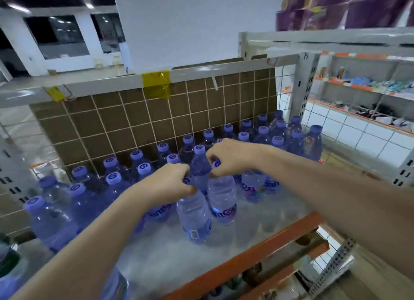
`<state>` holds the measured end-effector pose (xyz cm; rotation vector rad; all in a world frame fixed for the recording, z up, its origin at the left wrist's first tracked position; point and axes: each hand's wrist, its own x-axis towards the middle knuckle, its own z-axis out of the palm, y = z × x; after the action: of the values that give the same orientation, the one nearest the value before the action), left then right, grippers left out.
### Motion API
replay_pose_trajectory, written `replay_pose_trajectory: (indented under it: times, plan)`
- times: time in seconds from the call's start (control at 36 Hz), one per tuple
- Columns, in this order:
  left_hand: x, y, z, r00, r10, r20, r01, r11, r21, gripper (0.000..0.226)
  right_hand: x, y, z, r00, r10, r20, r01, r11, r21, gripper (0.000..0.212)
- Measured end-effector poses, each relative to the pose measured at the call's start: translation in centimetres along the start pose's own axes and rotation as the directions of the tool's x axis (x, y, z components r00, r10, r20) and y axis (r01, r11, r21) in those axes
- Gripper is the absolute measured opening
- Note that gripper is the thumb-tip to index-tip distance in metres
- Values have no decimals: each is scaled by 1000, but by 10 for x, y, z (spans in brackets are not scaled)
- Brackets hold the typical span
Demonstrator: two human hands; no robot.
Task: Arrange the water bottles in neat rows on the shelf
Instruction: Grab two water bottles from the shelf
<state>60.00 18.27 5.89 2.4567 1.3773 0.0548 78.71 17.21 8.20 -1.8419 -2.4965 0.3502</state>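
Both hands reach over the white shelf with the orange front edge [246, 257]. The left hand [167, 183] curls its grip round the cap of one clear plastic water bottle with a purple label [196, 219]; the right hand [230, 156] pinches the neck of a neighbouring bottle [221, 201]. Behind these two (towards the brown cardboard backing [156, 111]) stand rows of purple-capped bottles [143, 167].

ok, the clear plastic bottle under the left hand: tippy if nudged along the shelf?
Probably. The clear plastic purple-capped bottle is tall and narrow, so top pushes from the left hand may tip it. It looks full, likely heavy. The smooth shelf should let it slide.
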Motion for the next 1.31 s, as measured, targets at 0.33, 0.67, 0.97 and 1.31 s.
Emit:
replay_pose_trajectory:
  times: [0.33,0.67,0.97,1.31]
  plan:
    - [61,21,20,998,-54,-28,53,998,-44,22,11,58,7,993,108,40,-107,994,-19,13]
    - [73,24,23,996,-85,33,85,996,0,21,32,63,7,991,72,114,-67,997,-47,22]
    - [67,28,23,993,-118,0,118,993,6,32,35,54,0,979,78,186,-40,979,-198,25]
    - [0,-8,-24,975,-117,-190,112,993,-40,30,36,-12,-2,969,-204,-141,190,976,-107,33]
